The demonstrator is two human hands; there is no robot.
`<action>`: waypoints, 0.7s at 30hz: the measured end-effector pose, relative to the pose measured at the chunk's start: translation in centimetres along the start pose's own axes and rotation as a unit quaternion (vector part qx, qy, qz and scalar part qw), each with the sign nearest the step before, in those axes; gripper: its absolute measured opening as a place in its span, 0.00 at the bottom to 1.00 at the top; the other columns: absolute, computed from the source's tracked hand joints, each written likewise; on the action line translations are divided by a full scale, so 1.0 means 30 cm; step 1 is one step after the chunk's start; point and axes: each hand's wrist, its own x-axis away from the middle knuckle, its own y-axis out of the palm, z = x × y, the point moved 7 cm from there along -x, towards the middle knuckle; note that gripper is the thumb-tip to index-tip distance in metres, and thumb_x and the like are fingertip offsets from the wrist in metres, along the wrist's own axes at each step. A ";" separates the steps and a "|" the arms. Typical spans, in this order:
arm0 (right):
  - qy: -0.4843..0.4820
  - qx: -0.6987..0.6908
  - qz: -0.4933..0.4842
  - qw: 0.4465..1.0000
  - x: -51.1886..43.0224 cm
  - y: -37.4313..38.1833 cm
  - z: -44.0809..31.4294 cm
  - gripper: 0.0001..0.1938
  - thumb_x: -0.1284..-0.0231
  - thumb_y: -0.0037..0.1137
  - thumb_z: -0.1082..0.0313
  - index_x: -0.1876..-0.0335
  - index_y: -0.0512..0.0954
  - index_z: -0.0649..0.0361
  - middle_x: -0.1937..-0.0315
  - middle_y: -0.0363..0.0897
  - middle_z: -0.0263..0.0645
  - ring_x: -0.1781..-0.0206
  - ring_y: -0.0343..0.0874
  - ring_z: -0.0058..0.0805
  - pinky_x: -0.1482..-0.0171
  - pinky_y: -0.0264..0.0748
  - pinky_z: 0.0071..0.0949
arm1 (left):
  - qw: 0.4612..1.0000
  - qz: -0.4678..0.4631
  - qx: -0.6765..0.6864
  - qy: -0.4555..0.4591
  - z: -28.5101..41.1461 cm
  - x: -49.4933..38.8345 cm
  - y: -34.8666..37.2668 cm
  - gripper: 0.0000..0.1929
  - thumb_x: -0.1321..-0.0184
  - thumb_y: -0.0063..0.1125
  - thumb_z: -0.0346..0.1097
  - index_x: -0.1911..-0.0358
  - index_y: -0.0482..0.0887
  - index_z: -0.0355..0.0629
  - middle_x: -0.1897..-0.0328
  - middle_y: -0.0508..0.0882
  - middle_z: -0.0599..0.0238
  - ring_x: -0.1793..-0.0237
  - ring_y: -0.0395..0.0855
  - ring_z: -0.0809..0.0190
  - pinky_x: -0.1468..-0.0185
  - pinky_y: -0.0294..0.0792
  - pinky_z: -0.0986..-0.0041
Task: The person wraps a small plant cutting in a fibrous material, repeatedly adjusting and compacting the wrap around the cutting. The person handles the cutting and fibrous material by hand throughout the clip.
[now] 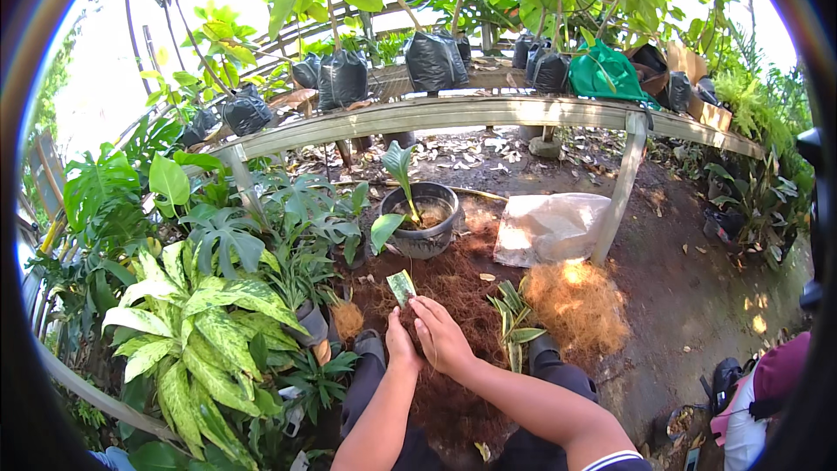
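Note:
My left hand (403, 345) and my right hand (443, 338) are cupped together, palms facing, low over the ground. Between them they hold a short snake plant leaf cutting (401, 287), green with pale yellow edges. Its lower end is hidden in my hands, with dark brown material showing at the fingers. Beneath lies a spread of reddish-brown coir (471, 304). To the right of my right hand are several yellow-edged snake plant leaves (512, 320), beside a heap of orange coconut fibre (575, 307).
Ahead is a black plastic pot (425, 242) with a young plant, beside a whitish plastic sack (549, 229). A wooden bench (431, 114) carrying black-bagged plants crosses behind. Variegated dieffenbachia (196, 333) crowds the left. Another person's leg (745, 428) is at the right edge.

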 end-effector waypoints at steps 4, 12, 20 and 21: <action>-0.016 0.042 -0.005 0.999 0.011 0.001 -0.004 0.22 0.24 0.49 0.64 0.31 0.71 0.67 0.29 0.68 0.54 0.23 0.62 0.53 0.22 0.57 0.48 | 1.000 -0.012 0.008 -0.011 -0.008 -0.019 -0.032 0.25 0.23 0.40 0.54 0.39 0.79 0.44 0.41 0.83 0.60 0.41 0.82 0.54 0.33 0.71 0.60; -0.079 0.141 0.040 0.986 0.059 0.010 -0.030 0.18 0.28 0.51 0.65 0.40 0.80 0.66 0.36 0.77 0.50 0.26 0.69 0.50 0.23 0.60 0.49 | 0.996 -0.057 -0.037 0.050 -0.069 -0.070 -0.052 0.27 0.23 0.41 0.58 0.43 0.80 0.41 0.45 0.85 0.57 0.47 0.85 0.56 0.41 0.76 0.66; -0.032 0.118 -0.005 0.992 0.138 0.053 0.044 0.19 0.26 0.49 0.64 0.37 0.77 0.66 0.33 0.75 0.51 0.25 0.66 0.51 0.22 0.59 0.48 | 0.994 0.034 -0.094 0.042 -0.146 -0.041 -0.155 0.30 0.27 0.47 0.63 0.45 0.82 0.41 0.48 0.85 0.62 0.50 0.85 0.58 0.45 0.76 0.66; -0.027 0.123 0.023 0.992 0.141 0.040 0.042 0.19 0.26 0.49 0.64 0.37 0.77 0.66 0.33 0.74 0.51 0.24 0.65 0.51 0.22 0.58 0.48 | 0.993 0.037 -0.101 0.055 -0.138 -0.039 -0.155 0.29 0.26 0.46 0.62 0.45 0.82 0.40 0.47 0.86 0.60 0.49 0.85 0.58 0.44 0.76 0.66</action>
